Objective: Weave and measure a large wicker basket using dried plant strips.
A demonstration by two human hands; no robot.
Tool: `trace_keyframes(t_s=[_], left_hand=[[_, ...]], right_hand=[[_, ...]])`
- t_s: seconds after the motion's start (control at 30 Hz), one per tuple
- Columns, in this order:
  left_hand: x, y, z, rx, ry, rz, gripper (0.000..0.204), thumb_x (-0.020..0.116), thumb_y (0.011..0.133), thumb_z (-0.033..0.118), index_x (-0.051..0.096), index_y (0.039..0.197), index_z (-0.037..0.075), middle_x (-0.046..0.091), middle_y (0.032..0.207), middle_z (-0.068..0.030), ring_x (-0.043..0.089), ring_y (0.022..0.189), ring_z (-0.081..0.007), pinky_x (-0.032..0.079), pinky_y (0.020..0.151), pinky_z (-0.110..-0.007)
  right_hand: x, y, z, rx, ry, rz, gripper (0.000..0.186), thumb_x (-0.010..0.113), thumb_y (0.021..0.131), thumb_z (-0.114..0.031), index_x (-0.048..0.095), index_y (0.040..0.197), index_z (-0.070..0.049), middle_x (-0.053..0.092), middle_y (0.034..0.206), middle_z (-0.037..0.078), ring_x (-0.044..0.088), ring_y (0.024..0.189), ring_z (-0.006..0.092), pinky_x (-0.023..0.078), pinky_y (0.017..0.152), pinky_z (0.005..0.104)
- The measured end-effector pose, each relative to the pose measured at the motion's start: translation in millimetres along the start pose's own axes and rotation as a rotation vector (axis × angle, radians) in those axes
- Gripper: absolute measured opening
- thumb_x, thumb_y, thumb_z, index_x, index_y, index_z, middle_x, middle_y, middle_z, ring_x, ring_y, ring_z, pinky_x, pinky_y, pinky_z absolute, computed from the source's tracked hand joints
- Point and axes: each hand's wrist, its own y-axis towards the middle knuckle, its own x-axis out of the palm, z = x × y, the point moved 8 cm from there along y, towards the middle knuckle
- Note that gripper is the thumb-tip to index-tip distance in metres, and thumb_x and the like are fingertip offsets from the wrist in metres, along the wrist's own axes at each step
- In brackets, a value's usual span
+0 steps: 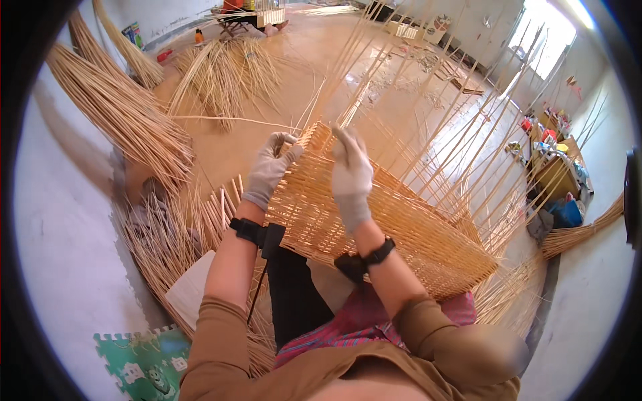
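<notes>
A half-woven wicker basket [394,230] lies tilted across my lap, with long upright rods [428,120] standing from its far side. My left hand [271,167], in a pale work glove, is closed on the basket's left corner, thumb and fingers pinching the edge. A long loose wicker strand [234,120] runs out leftward from that corner. My right hand [351,170], also gloved, is at the upper edge a little to the right. Its fingers bend over several rods there, and their tips are partly hidden. Black bands circle both wrists.
Large wicker bundles lean on the left wall [124,110], and another pile [227,73] spreads on the floor ahead. Loose rods lie beside both legs. At right stand a cluttered cabinet [558,170] and another bundle [582,227]. A green foam mat [147,361] lies at lower left.
</notes>
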Motion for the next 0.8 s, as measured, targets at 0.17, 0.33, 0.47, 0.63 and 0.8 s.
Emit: trace_keyframes(t_s=[0.17,0.33,0.47,0.63,0.8], left_hand=[[-4.8,-0.4,-2.3,-0.007,0.187,0.102,0.022,0.078,0.090,0.021,0.064,0.103,0.010,0.060,0.089,0.0030,0.052,0.079,-0.0069,0.046,0.073,-0.023],[-7.2,0.7,-8.0,0.044,0.174,0.138,0.019,0.077,0.090,0.022,0.066,0.099,0.011,0.060,0.089,0.0045,0.052,0.080,-0.0061,0.047,0.072,-0.024],[-4.1,-9.9,14.3,0.303,0.264,0.167,0.021,0.077,0.088,0.011,0.066,0.106,0.011,0.063,0.104,0.0012,0.059,0.092,-0.0114,0.052,0.083,-0.028],[-4.4,-14.1,39.8,0.459,0.457,-0.006,0.033,0.072,0.085,-0.004,0.064,0.115,0.007,0.060,0.123,-0.0063,0.059,0.115,-0.0164,0.049,0.095,-0.029],[-4.1,-2.8,31.1,0.381,0.422,-0.224,0.041,0.060,0.082,-0.019,0.062,0.116,0.004,0.061,0.120,-0.0077,0.060,0.115,-0.0191,0.049,0.100,-0.030]], right_hand=[[18.0,72.1,-44.2,-0.354,-0.489,0.123,0.062,0.062,0.093,-0.006,0.043,0.151,-0.017,0.053,0.141,0.024,0.064,0.115,0.0346,0.056,0.089,0.0384],[-37.6,-8.0,11.5,-0.133,-0.032,-0.077,0.046,0.053,0.099,-0.002,0.051,0.144,-0.009,0.070,0.097,0.007,0.067,0.086,0.0152,0.055,0.077,0.0306],[-57.3,-69.1,16.9,0.006,-0.121,-0.068,0.036,0.053,0.100,-0.004,0.057,0.136,-0.005,0.073,0.095,0.009,0.070,0.083,0.0171,0.055,0.073,0.0303],[11.3,-25.7,-25.4,-0.650,-0.988,0.032,0.058,0.070,0.089,-0.038,0.058,0.133,-0.002,0.062,0.130,0.016,0.056,0.124,0.0348,0.040,0.104,0.0498],[41.3,-28.5,26.6,-0.462,-0.780,-0.099,0.077,0.072,0.079,-0.055,0.054,0.133,-0.003,0.056,0.134,0.017,0.044,0.134,0.0370,0.031,0.109,0.0517]])
